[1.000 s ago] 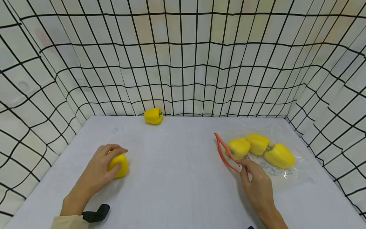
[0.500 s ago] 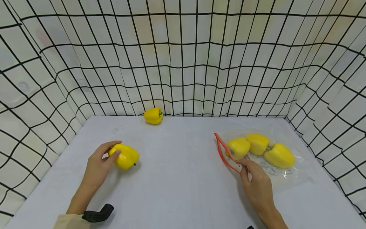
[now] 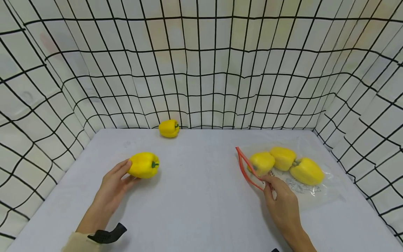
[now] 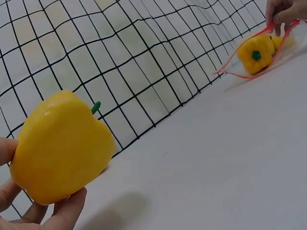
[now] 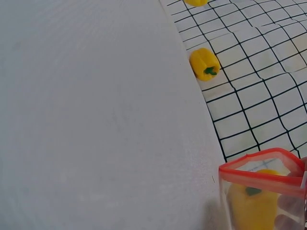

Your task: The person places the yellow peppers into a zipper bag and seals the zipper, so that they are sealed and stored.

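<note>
Head view: my left hand [image 3: 113, 182] grips a yellow pepper [image 3: 143, 165], well left of the bag [image 3: 311, 190]. My right hand [image 3: 281, 201] pinches the bag's red rim [image 3: 247, 169]; three peppers [image 3: 283, 158] inside; a spare pepper [image 3: 168, 128] by the netting [image 3: 201, 70].

Left wrist view: fingers [image 4: 62, 215] cup the pepper [image 4: 60, 148] underneath. Likely light, firm, slick; best held round the body, not the stem [image 4: 96, 107].

Right wrist view: only here is the bag's mouth [image 5: 261, 175] seen standing open.

text: none legible | bag [image 3: 302, 187] print: too blurred to read
</note>
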{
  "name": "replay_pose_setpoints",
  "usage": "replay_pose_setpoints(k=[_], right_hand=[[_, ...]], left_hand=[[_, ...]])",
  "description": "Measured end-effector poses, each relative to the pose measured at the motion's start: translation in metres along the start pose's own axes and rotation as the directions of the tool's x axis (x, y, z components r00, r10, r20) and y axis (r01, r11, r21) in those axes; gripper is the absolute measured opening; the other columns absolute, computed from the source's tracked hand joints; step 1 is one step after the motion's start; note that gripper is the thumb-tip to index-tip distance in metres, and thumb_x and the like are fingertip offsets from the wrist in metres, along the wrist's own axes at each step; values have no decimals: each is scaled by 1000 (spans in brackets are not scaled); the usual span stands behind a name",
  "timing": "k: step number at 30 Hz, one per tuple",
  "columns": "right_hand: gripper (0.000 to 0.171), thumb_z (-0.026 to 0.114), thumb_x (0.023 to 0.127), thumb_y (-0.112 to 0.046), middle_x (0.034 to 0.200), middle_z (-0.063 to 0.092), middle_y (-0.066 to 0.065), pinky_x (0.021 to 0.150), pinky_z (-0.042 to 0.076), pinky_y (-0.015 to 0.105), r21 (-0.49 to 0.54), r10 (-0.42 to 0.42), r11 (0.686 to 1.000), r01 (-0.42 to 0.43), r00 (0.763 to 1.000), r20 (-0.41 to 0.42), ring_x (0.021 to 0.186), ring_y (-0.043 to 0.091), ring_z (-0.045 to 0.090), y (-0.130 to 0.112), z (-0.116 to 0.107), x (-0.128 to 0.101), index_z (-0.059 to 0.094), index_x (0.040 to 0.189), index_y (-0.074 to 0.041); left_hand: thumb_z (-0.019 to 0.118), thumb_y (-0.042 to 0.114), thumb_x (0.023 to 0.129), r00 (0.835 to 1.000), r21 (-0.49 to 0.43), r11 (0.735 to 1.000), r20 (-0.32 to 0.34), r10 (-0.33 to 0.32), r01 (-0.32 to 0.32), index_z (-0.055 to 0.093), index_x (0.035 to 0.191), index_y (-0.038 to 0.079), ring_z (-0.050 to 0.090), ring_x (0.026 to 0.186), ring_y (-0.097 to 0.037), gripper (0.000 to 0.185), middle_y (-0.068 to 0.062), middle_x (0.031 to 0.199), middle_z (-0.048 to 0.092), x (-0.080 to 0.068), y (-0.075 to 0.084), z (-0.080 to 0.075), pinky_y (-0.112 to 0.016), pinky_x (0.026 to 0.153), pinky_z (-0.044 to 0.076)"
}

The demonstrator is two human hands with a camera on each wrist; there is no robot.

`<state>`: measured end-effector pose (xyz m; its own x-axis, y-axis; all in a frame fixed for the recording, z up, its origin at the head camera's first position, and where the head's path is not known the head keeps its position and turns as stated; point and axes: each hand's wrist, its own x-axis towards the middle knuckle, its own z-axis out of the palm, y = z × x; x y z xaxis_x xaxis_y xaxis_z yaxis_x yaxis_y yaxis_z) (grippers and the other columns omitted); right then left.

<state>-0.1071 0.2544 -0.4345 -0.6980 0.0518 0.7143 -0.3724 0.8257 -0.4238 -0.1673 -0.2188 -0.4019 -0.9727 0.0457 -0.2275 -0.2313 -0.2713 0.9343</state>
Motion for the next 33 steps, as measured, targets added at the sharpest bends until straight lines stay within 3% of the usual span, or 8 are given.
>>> replay_pose_setpoints(k=[5,8,13,16,20,23,30,33], right_hand=[[35,69,80,10,96,71,-1,73,44,8,-13,5,1000,-5,1000,4,79,8,56,-1,0,-1,72,104,-15],[35,69,80,10,94,71,-1,74,43,7,-25,12,1000,-12,1000,0,79,8,56,-1,0,-2,72,104,-15],[35,68,79,10,94,70,0,73,42,7,-23,15,1000,-15,1000,0,79,8,55,-1,-1,-2,72,104,-15],[35,69,80,10,94,70,0,73,42,7,-26,17,1000,-17,1000,3,79,8,55,-1,-1,-2,72,104,-14],[34,68,80,10,92,70,1,72,43,8,-26,10,1000,-9,1000,1,78,8,56,-1,-1,-1,72,104,-14],[34,68,80,10,92,70,1,73,43,8,-24,6,1000,-6,1000,-2,78,8,56,-1,-2,-1,72,104,-14],[34,69,80,10,95,71,-1,73,43,7,-25,9,1000,-9,1000,-3,79,8,56,-1,-2,-1,72,104,-14],[34,69,80,10,95,71,-1,73,43,7,-23,10,1000,-10,1000,-2,79,8,56,-1,-2,-1,72,104,-14]], left_hand=[[53,33,101,995,-120,989,54,-83,89,38,142,24,59,113,-12,44,9,137,38,-1,-2,4,-34,106,49],[51,32,102,988,-224,965,104,-118,138,31,146,26,48,129,-19,49,6,142,35,-1,-1,10,-38,114,39],[54,28,101,963,-468,843,176,-206,266,9,154,32,16,149,-24,69,0,148,23,-1,0,21,-36,121,28],[56,27,100,949,-537,783,203,-241,314,2,156,35,17,150,-22,77,-3,151,19,0,-2,29,-33,120,30],[55,26,101,934,-557,752,251,-253,353,-3,156,33,20,149,-22,81,-5,152,19,4,-7,40,-32,119,32],[54,26,102,925,-534,760,284,-251,370,-1,155,30,22,148,-24,77,-7,152,21,7,-12,49,-34,119,33],[46,28,105,919,-381,860,329,-218,340,26,149,22,35,138,-28,49,-8,152,23,11,-19,77,-37,111,44],[43,29,106,907,-343,879,373,-196,331,32,147,21,36,137,-28,44,-6,153,24,12,-21,91,-36,109,46]])
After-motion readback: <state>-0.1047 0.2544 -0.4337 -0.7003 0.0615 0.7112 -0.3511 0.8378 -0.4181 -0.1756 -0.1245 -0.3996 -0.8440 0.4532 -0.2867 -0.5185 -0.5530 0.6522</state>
